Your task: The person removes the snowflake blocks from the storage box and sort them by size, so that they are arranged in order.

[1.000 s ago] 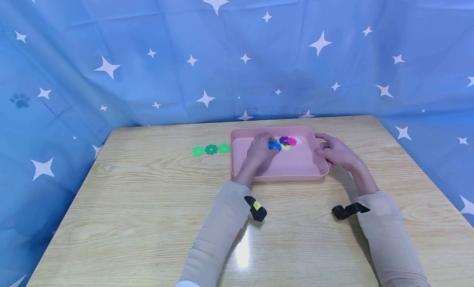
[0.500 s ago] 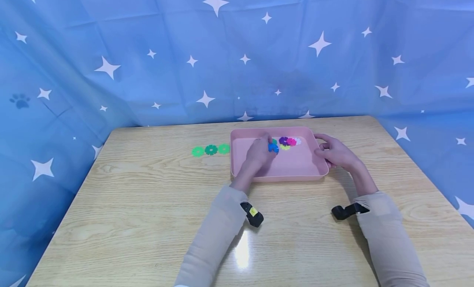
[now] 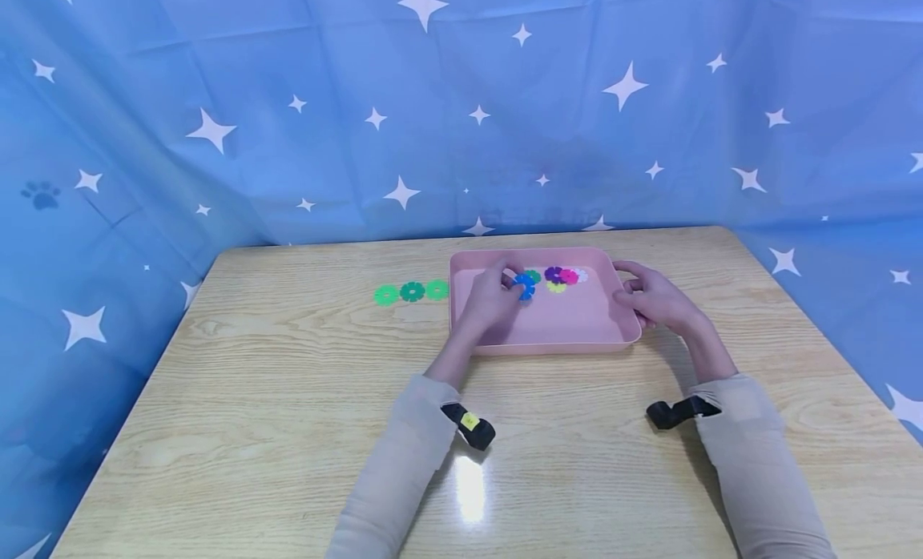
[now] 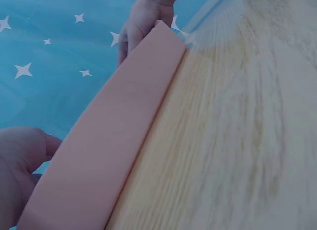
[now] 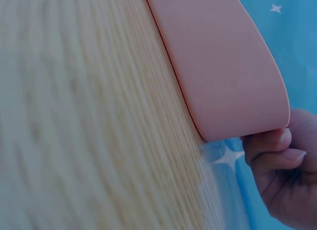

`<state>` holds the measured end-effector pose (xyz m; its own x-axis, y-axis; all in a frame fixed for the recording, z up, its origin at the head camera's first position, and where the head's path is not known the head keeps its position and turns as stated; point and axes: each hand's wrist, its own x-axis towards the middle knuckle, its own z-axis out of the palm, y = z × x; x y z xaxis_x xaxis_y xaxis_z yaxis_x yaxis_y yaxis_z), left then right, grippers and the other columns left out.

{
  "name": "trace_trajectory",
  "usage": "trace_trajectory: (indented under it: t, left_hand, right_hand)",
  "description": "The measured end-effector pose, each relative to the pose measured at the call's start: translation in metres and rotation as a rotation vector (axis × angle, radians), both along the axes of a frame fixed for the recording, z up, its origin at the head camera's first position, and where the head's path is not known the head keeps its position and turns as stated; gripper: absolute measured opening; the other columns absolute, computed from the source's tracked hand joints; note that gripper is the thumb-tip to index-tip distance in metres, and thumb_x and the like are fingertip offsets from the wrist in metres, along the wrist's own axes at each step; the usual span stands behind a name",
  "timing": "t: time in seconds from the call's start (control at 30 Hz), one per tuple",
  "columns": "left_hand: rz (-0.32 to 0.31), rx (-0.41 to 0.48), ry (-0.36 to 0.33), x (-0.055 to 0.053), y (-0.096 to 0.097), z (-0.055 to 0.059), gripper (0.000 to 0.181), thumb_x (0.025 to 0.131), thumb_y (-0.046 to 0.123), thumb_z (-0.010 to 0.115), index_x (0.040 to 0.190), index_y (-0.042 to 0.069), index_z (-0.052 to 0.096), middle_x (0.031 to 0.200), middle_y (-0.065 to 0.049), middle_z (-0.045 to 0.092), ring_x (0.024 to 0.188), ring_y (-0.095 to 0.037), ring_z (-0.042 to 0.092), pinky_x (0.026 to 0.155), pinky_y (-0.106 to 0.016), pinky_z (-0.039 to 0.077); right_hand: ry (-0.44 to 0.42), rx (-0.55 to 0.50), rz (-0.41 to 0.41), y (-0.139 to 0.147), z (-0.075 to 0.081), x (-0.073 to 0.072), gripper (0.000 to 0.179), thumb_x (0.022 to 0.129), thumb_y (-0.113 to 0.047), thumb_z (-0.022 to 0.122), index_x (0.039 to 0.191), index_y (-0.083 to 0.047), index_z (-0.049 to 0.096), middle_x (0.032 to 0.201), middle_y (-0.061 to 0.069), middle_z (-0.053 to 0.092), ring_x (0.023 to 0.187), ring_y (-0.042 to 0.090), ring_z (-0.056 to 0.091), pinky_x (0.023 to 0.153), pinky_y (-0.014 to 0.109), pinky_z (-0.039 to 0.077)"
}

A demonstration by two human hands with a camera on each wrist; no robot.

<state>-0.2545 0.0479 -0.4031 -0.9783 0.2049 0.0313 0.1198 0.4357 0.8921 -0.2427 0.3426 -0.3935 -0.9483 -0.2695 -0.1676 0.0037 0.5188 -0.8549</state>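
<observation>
I see left hand point(image 3: 492, 297) pinching blue disc point(image 3: 527, 286), right hand point(image 3: 654, 296) gripping pink tray point(image 3: 570, 323). Loose pinch could drop the disc; a tug might skew the tray.

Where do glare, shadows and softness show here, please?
Head view: bright glare on the pale wooden table, shadows beside beige fabric sleeves; left wrist view: dimmer, table grain soft at right; right wrist view: dim, pink rectangular tray sharper than leftmost grain.
</observation>
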Motion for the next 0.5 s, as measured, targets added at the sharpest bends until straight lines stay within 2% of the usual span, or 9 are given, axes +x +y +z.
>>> trace_trajectory:
  t: [0.2, 0.5]
  left_hand:
    - [0.009, 0.050, -0.001, 0.004, -0.012, 0.008, 0.027, 0.098, 0.004, 0.062, 0.125, 0.006, 0.060, 0.106, -0.006, 0.063, 0.093, -0.019, 0.060, 0.080, -0.026, 0.053]
    - [0.006, 0.133, 0.058, 0.005, -0.028, 0.007, 0.033, 0.094, -0.002, 0.060, 0.127, -0.001, 0.059, 0.105, -0.010, 0.063, 0.094, -0.021, 0.061, 0.076, -0.025, 0.055]
  right_hand:
    - [0.000, 0.007, -0.001, 0.001, 0.000, -0.001, 0.065, 0.102, -0.008, 0.053, 0.158, -0.001, 0.020, 0.083, 0.012, 0.048, 0.045, 0.012, 0.040, 0.042, 0.027, 0.034]
    - [0.007, 0.012, 0.004, 0.002, -0.001, -0.001, 0.067, 0.103, -0.008, 0.053, 0.159, -0.001, 0.019, 0.082, 0.012, 0.047, 0.046, 0.012, 0.041, 0.042, 0.028, 0.035]
